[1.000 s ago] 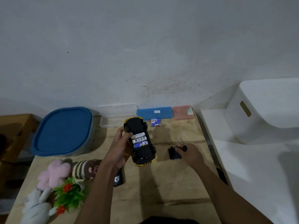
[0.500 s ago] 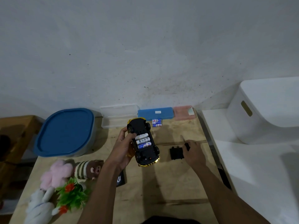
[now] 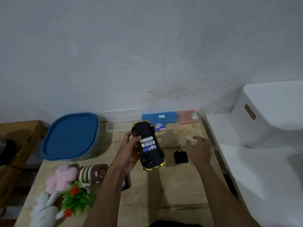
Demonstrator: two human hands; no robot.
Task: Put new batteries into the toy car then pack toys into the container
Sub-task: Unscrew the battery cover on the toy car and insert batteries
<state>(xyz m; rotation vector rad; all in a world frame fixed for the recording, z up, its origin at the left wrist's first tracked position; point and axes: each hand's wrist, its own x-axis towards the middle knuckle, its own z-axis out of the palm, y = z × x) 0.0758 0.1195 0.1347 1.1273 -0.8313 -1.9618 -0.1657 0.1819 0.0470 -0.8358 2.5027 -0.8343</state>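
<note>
My left hand (image 3: 128,151) grips the yellow toy car (image 3: 148,158), held upside down above the wooden table (image 3: 164,190). Its black underside faces up and three batteries (image 3: 148,144) lie in the uncovered compartment. The black battery cover (image 3: 180,157) lies flat on the table just right of the car. My right hand (image 3: 200,149) hovers low beside the cover, fingers spread and relaxed. A thin metal screwdriver tip (image 3: 186,139) shows at its fingertips. Spare batteries (image 3: 160,127) lie behind the car. The blue-lidded container (image 3: 70,136) stands at the left.
Clear (image 3: 123,122), blue (image 3: 159,117) and pink (image 3: 186,118) cases line the wall. A pink plush (image 3: 61,177), striped monkey plush (image 3: 91,173), plastic plant (image 3: 77,199) and white plush (image 3: 44,212) lie front left. A white bin (image 3: 270,115) stands on the right.
My right hand held the screwdriver above the cover, lowered it to the table, and now has its fingers spread just right of the cover. The car stays in my left hand.
</note>
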